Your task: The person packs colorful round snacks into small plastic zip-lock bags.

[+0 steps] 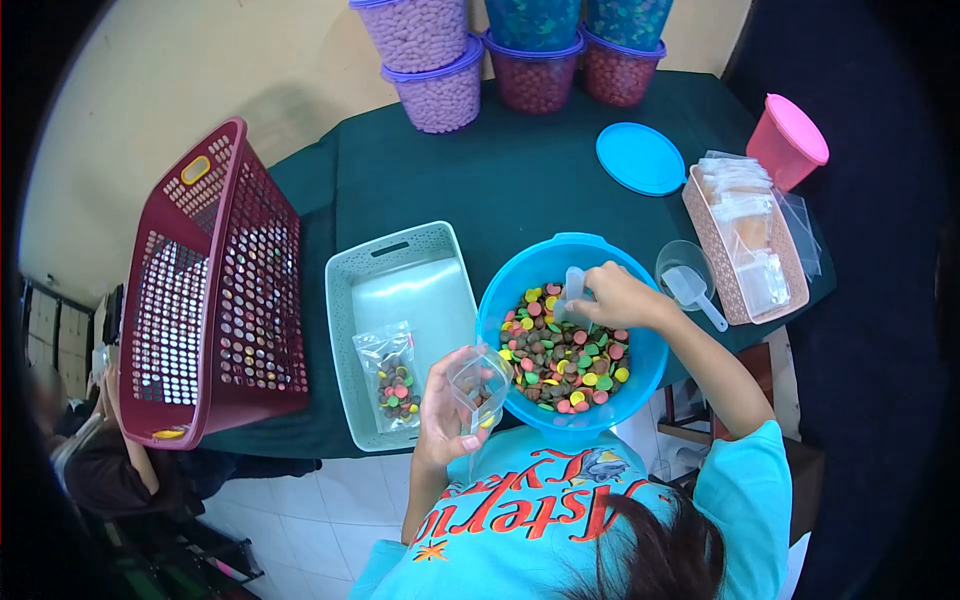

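Your right hand (618, 296) is reaching into the blue bowl (510, 290), its fingers closed around a small clear scoop (573, 290) whose end is dipping into the colourful round candies (565, 350) filling the bowl. Your left hand (447, 405) is holding up a small clear plastic bag (476, 388) at the near left rim of the bowl, gripping it with thumb and fingers so that its mouth is standing open; a few candies are showing inside it. The bowl is sitting at the near edge of the dark green table (500, 180), just in front of you. Just left of it, a pale grey-green tray (395, 250) is lying on the table, and one filled, closed bag of candies (392, 378) is resting in its near end. Further left, a large maroon basket (215, 290) is lying tipped on its side. To the right of the bowl, a second clear scoop (692, 290) is sitting in a clear cup, touching a pinkish basket (705, 225) that is holding stacked empty plastic bags. A blue lid (640, 158) is lying flat beyond that basket, and a pink container (790, 140) is standing to the far right. Along the far edge, several lidded jars of candies (440, 95) are standing stacked. At the near left, beside the table, another person (95, 440) is sitting.
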